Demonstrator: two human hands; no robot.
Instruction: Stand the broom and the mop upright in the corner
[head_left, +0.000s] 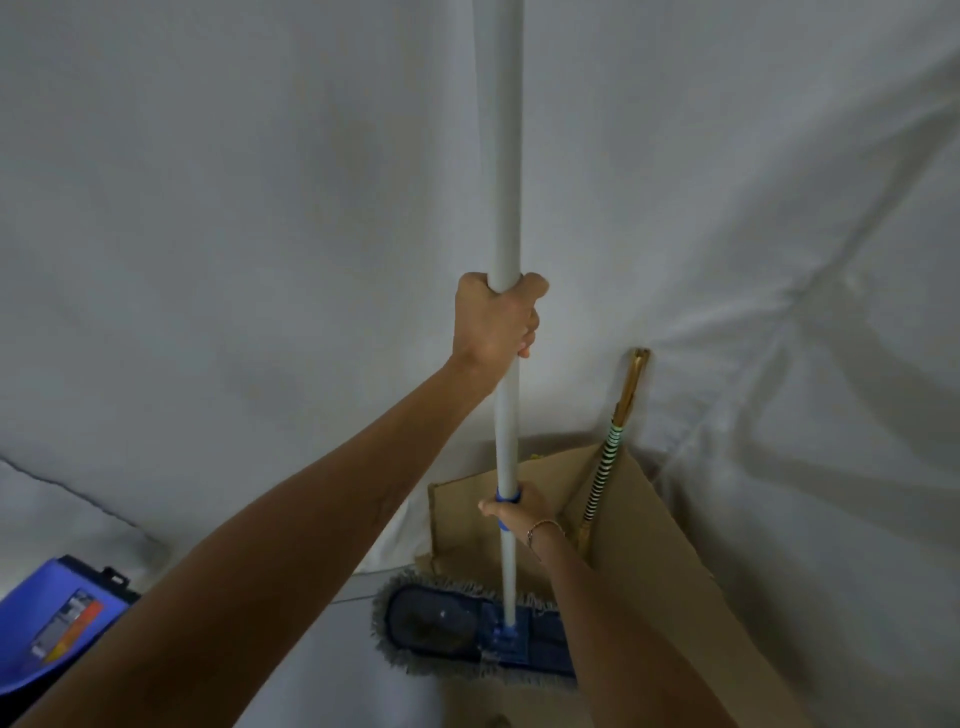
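Note:
The mop (503, 171) stands nearly upright in the middle of the view, with a white pole, a blue collar and a flat blue head with a grey fringe (441, 631) on the floor. My left hand (493, 319) grips the pole halfway up. My right hand (514, 512), with a thin bracelet at the wrist, holds the pole lower down at the blue collar. The broom (615, 441) leans in the corner to the right, its handle golden at the top and striped green and black below. Its bristles are hidden behind cardboard.
White sheets (234, 234) cover both walls that meet at the corner. A sheet of brown cardboard (654, 561) lies on the floor under the mop head and broom. A blue plastic bin (57, 623) sits at the lower left.

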